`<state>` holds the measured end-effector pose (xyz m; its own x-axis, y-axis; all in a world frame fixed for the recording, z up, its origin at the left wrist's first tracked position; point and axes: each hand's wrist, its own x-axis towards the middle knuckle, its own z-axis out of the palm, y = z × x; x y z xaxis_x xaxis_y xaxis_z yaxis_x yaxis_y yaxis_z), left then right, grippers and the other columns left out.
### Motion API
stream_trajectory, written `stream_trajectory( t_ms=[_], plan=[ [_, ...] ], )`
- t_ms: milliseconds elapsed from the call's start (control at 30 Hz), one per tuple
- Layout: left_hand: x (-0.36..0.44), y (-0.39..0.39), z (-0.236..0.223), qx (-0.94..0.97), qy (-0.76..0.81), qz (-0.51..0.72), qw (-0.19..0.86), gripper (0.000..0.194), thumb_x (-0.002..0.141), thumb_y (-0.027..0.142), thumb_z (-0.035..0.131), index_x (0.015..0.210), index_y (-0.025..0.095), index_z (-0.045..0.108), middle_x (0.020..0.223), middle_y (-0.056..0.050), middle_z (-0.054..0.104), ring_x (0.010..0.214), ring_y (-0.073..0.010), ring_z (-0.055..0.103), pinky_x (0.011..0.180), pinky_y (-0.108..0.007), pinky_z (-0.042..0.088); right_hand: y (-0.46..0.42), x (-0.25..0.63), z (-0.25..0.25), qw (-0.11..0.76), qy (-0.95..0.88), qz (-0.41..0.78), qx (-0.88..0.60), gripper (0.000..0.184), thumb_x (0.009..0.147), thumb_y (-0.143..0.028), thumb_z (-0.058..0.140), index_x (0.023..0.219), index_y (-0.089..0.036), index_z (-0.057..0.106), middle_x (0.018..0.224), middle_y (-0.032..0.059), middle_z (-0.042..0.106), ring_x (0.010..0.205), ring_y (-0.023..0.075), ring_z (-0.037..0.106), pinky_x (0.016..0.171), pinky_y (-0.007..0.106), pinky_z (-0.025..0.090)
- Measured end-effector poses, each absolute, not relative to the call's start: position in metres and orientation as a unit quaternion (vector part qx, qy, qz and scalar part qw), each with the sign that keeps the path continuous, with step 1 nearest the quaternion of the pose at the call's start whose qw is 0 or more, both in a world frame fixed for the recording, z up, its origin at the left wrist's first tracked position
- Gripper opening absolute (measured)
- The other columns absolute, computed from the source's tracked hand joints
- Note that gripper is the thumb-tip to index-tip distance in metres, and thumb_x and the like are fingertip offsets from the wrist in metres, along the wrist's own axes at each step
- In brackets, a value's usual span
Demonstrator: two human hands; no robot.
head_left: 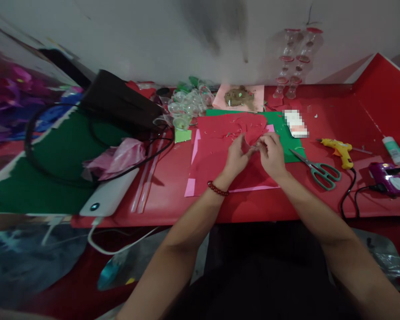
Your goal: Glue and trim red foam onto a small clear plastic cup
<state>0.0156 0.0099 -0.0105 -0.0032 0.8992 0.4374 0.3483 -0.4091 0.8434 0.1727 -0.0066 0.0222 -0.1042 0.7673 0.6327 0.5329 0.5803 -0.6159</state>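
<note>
Both hands meet over a red sheet [210,155] on the table. My left hand [237,156], with a beaded bracelet [217,188] at its wrist, is closed in a pinch. Close beside it, my right hand [272,154] pinches too. What their fingertips hold is too small and too hidden to name. Just beyond the fingers lies a crumpled red piece [253,122] with small scraps around it. Pink paper [190,187] and a green sheet [295,153] show from under the red sheet. Scissors [322,172] with grey-green handles lie right of my right hand.
At right are a yellow glue gun [340,150], a purple device [388,180] with cables and a white-green tube [395,150]. A phone [295,123] lies farther back. Clear plastic cups [188,104] stand behind. At left are a white power bank [110,195], clear sticks [148,178] and pink plastic [120,158].
</note>
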Motion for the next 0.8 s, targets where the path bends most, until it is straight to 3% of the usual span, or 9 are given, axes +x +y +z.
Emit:
stream_trajectory(
  t_ms=[333, 467, 567, 667, 800],
  plan=[
    [0.018, 0.007, -0.004, 0.638, 0.49, 0.51, 0.305, 0.043, 0.08, 0.028, 0.081, 0.119, 0.018, 0.065, 0.114, -0.011, 0.075, 0.102, -0.0258, 0.069, 0.098, -0.045, 0.056, -0.001, 0.183, 0.035, 0.471, -0.741, 0.233, -0.418, 0.028, 0.105, -0.034, 0.047, 0.083, -0.023, 0.06, 0.087, 0.0051, 0.066, 0.083, 0.0191, 0.063, 0.08, 0.033, 0.051],
    [0.015, 0.008, -0.005, 0.642, 0.481, 0.513, 0.306, 0.041, 0.081, 0.026, 0.08, 0.118, 0.017, 0.064, 0.116, -0.012, 0.075, 0.103, -0.026, 0.069, 0.098, -0.045, 0.056, -0.001, 0.187, 0.044, 0.45, -0.755, 0.252, -0.404, 0.027, 0.099, -0.041, 0.062, 0.082, -0.022, 0.066, 0.086, 0.0048, 0.069, 0.077, 0.0179, 0.06, 0.072, 0.032, 0.049],
    [0.014, 0.009, -0.005, 0.657, 0.478, 0.507, 0.289, 0.039, 0.083, 0.03, 0.08, 0.117, 0.019, 0.065, 0.114, -0.011, 0.075, 0.102, -0.0254, 0.069, 0.096, -0.043, 0.056, -0.002, 0.187, 0.047, 0.444, -0.759, 0.236, -0.414, 0.018, 0.093, -0.033, 0.07, 0.079, -0.022, 0.069, 0.085, 0.0042, 0.07, 0.075, 0.0181, 0.059, 0.071, 0.032, 0.049],
    [0.015, 0.009, -0.006, 0.669, 0.48, 0.498, 0.271, 0.037, 0.082, 0.033, 0.081, 0.114, 0.021, 0.066, 0.113, -0.009, 0.075, 0.101, -0.0253, 0.068, 0.095, -0.042, 0.056, -0.004, 0.187, 0.045, 0.44, -0.761, 0.215, -0.426, 0.017, 0.093, -0.022, 0.065, 0.077, -0.023, 0.068, 0.082, 0.0034, 0.07, 0.078, 0.0194, 0.062, 0.075, 0.034, 0.049],
    [0.015, 0.011, -0.01, 0.673, 0.483, 0.492, 0.268, 0.038, 0.078, 0.032, 0.084, 0.11, 0.021, 0.067, 0.109, -0.01, 0.075, 0.1, -0.0262, 0.067, 0.094, -0.043, 0.055, -0.006, 0.186, 0.042, 0.434, -0.756, 0.197, -0.449, 0.016, 0.094, -0.02, 0.06, 0.079, -0.024, 0.065, 0.08, 0.0031, 0.07, 0.076, 0.0197, 0.062, 0.075, 0.034, 0.048]
  ],
)
